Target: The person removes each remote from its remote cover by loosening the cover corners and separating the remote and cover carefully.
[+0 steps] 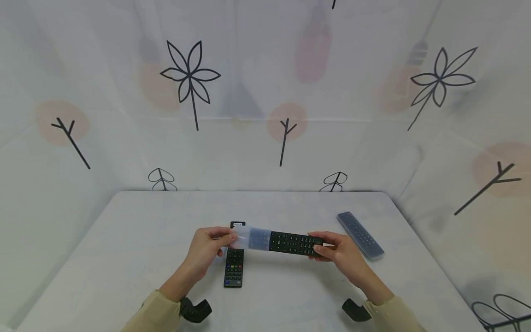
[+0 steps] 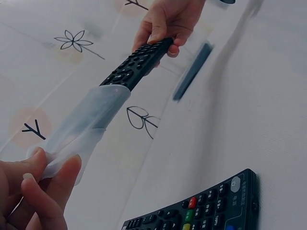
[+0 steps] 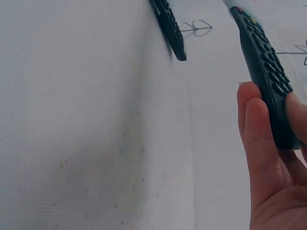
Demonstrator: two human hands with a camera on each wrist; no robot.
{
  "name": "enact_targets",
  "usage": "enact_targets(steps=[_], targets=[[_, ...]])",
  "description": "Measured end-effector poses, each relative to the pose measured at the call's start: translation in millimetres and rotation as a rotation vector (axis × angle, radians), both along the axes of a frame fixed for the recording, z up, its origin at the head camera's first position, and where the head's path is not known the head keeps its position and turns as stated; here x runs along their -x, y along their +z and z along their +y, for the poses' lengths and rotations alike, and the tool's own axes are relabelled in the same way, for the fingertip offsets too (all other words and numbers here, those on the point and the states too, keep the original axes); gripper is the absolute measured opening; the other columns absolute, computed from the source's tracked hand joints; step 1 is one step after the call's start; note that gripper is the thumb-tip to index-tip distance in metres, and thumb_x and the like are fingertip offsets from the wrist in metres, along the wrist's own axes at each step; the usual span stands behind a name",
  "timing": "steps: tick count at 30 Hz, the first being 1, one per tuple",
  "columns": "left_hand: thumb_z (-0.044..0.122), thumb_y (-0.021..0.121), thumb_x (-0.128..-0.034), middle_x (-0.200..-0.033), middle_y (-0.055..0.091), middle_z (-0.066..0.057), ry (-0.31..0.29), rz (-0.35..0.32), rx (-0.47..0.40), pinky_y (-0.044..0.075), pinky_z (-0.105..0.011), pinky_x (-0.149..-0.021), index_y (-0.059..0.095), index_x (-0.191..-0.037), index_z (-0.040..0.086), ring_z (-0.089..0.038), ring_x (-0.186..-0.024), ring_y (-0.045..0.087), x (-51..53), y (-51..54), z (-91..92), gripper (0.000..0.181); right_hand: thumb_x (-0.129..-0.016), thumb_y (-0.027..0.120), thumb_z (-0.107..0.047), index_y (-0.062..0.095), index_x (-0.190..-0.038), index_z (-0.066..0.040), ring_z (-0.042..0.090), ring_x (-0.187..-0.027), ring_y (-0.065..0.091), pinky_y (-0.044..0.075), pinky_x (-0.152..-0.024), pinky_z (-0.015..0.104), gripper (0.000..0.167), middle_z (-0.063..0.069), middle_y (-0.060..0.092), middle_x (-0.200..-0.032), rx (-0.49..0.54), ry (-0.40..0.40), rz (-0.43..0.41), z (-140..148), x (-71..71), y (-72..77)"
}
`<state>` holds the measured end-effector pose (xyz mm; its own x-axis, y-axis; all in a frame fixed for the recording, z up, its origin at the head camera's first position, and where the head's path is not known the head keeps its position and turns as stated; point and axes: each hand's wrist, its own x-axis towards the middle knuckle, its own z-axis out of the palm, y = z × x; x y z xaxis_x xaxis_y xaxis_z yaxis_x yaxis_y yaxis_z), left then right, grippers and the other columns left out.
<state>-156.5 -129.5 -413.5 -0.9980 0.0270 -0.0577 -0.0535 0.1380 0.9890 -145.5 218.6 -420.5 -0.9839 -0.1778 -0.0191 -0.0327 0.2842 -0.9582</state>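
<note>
A black remote control [image 1: 292,243] is held level above the table, its left part inside a translucent silicone sleeve [image 1: 258,239]. My right hand [image 1: 338,253] grips the bare right end, thumb on the button side and fingers beneath, as the right wrist view shows. The loose left end of the sleeve is pinched between thumb and fingers of my left hand [image 1: 207,249]. In the left wrist view the sleeve [image 2: 91,120] covers one end of the remote [image 2: 136,64]. Below the left hand, a second black remote [image 1: 234,269] lies on the table, partly hidden by the sleeve and hand.
A third remote [image 1: 360,234], bluish-grey and seemingly covered, lies at an angle on the right of the white table [image 1: 137,221]. A patterned white cloth [image 1: 249,152] hangs behind the table and along its sides. Dark wrist straps [image 1: 196,311] show at both cuffs.
</note>
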Motion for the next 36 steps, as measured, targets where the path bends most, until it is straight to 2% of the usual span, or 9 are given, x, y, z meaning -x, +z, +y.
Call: enact_targets(steps=[5,11,19,25,30,36], targets=[[0.011,0.074,-0.0898,-0.100,0.071,-0.010,0.002,-0.010,0.006,0.045,-0.029,-0.054,0.076,-0.105,0.001,-0.029,-0.082,0.063,0.1,0.6,-0.9,0.018,-0.091,0.067,0.002,0.061,-0.130,0.004,0.029,-0.088,0.072,0.058,-0.076,0.034,0.039,0.026,0.061,-0.123,0.002,0.011,0.001,0.7,0.4,-1.2],[0.010,0.075,-0.0891,-0.101,0.072,-0.012,0.009,-0.013,0.008,0.043,-0.028,-0.053,0.076,-0.105,0.001,-0.023,-0.079,0.064,-0.9,2.0,-1.8,0.019,-0.091,0.067,0.002,0.061,-0.130,0.003,0.030,-0.087,0.072,0.058,-0.075,0.034,0.039,0.027,0.061,-0.124,0.000,0.018,0.001,0.9,0.5,-2.3],[0.010,0.074,-0.0893,-0.100,0.072,-0.011,0.011,-0.019,0.023,0.044,-0.028,-0.054,0.076,-0.104,0.002,-0.023,-0.079,0.065,-0.8,0.5,-4.4,0.017,-0.091,0.067,0.002,0.062,-0.130,0.003,0.029,-0.088,0.072,0.058,-0.076,0.034,0.039,0.027,0.061,-0.124,0.004,0.014,-0.005,1.1,-0.1,-3.2],[0.010,0.074,-0.0897,-0.100,0.072,-0.011,0.015,-0.024,0.038,0.045,-0.029,-0.055,0.076,-0.104,0.003,-0.025,-0.081,0.066,0.1,1.0,-7.1,0.016,-0.091,0.067,0.002,0.061,-0.130,0.005,0.029,-0.088,0.072,0.058,-0.076,0.034,0.040,0.026,0.059,-0.126,0.041,0.013,-0.020,0.4,-0.2,-3.1],[0.012,0.074,-0.0901,-0.100,0.072,-0.010,0.013,-0.024,0.047,0.045,-0.030,-0.056,0.076,-0.105,0.004,-0.033,-0.085,0.065,0.3,0.5,-8.3,0.017,-0.092,0.066,0.002,0.060,-0.131,0.005,0.030,-0.090,0.072,0.058,-0.077,0.034,0.040,0.027,0.058,-0.127,0.044,0.019,-0.032,-0.1,-0.8,-4.7],[0.011,0.074,-0.0898,-0.097,0.072,-0.010,0.016,-0.024,0.047,0.044,-0.028,-0.055,0.076,-0.104,0.003,-0.031,-0.083,0.065,0.5,-1.5,-8.9,0.017,-0.093,0.067,0.000,0.057,-0.133,0.008,0.030,-0.091,0.071,0.058,-0.077,0.034,0.042,0.028,0.057,-0.129,0.075,0.047,-0.033,0.7,-2.3,-3.6]])
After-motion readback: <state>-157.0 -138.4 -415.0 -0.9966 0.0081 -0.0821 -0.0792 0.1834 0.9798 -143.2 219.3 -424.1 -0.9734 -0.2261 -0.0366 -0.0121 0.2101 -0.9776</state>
